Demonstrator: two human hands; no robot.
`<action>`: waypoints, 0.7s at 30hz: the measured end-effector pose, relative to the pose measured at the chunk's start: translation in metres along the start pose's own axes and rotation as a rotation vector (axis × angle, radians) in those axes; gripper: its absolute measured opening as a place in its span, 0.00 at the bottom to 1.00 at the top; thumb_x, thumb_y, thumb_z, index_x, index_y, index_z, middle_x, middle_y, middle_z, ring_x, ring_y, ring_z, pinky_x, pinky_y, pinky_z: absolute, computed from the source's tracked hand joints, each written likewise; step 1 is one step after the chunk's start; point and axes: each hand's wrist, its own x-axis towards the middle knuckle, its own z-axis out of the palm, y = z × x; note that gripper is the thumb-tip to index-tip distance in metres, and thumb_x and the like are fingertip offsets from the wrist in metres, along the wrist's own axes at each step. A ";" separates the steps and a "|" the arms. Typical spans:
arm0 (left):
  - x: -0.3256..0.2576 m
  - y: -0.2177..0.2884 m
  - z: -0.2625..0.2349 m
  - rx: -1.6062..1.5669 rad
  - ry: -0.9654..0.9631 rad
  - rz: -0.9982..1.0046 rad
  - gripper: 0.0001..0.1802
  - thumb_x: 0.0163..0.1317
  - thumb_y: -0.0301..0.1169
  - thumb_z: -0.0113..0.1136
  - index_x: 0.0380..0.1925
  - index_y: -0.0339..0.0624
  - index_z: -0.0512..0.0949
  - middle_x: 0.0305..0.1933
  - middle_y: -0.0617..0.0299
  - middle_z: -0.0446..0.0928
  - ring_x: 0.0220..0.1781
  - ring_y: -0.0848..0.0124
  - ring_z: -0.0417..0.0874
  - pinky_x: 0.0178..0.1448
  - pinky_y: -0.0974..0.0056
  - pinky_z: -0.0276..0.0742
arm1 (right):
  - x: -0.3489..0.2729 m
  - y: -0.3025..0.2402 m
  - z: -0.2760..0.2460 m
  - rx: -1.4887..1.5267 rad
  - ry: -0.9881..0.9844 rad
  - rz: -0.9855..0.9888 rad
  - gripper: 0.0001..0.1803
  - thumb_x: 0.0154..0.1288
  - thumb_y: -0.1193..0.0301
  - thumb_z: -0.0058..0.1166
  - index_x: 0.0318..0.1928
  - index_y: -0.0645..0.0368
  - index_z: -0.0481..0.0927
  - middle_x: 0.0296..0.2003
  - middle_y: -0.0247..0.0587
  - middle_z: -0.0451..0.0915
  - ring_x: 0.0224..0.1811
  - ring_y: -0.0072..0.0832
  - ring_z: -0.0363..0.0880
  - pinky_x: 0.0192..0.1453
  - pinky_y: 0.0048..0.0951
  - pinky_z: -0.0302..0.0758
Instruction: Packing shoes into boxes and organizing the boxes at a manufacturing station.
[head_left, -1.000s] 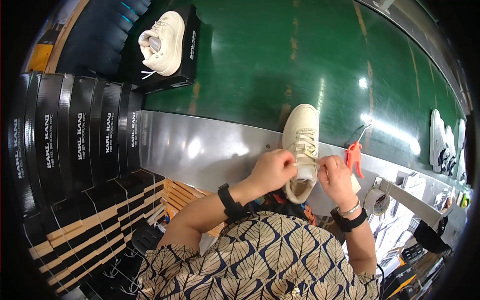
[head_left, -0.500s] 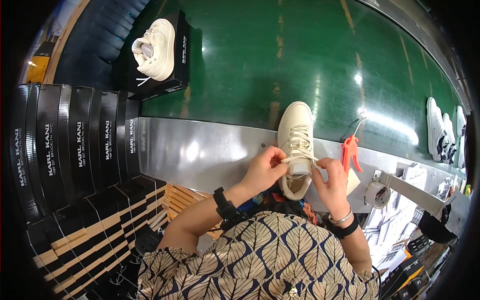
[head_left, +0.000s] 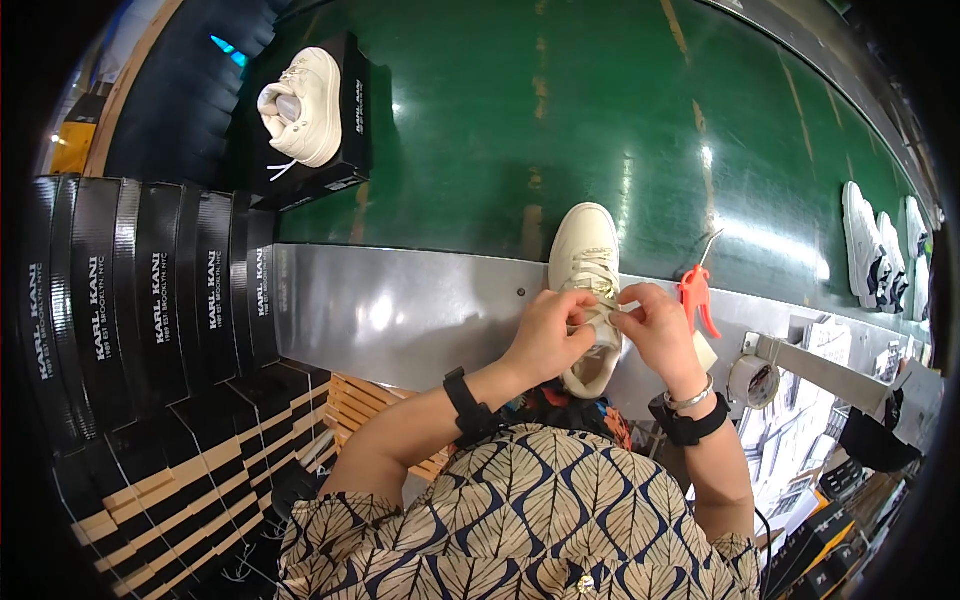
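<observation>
A cream sneaker (head_left: 582, 234) lies toe away from me, partly on the steel ledge and partly on the green surface. Its shoelace (head_left: 593, 270) is threaded through the eyelets. Over the tongue, my left hand (head_left: 548, 335) pinches one lace end between thumb and fingers. Close beside it, my right hand (head_left: 662, 338) is closed in a pinch on the lace from the other side. Both hands partly cover the tongue and upper laces, so how the ends cross is hidden.
A second cream sneaker (head_left: 318, 105) rests on a black shoebox (head_left: 352, 135) at far left. More black boxes (head_left: 160, 290) stand stacked nearer. To the right are a red air blow gun (head_left: 696, 290), a tape roll (head_left: 754, 383) and several white shoes (head_left: 862, 245).
My hands have come closer together and slightly up over the laces. The right hand has risen from beside the shoe's collar. The whole view has shifted a little.
</observation>
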 end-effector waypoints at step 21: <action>0.011 -0.006 -0.008 0.244 -0.068 0.033 0.12 0.48 0.33 0.57 0.35 0.47 0.73 0.24 0.70 0.72 0.38 0.66 0.73 0.53 0.47 0.54 | 0.032 0.013 -0.012 0.707 -0.353 0.497 0.06 0.58 0.75 0.53 0.37 0.59 0.74 0.26 0.28 0.74 0.21 0.11 0.66 0.22 0.14 0.59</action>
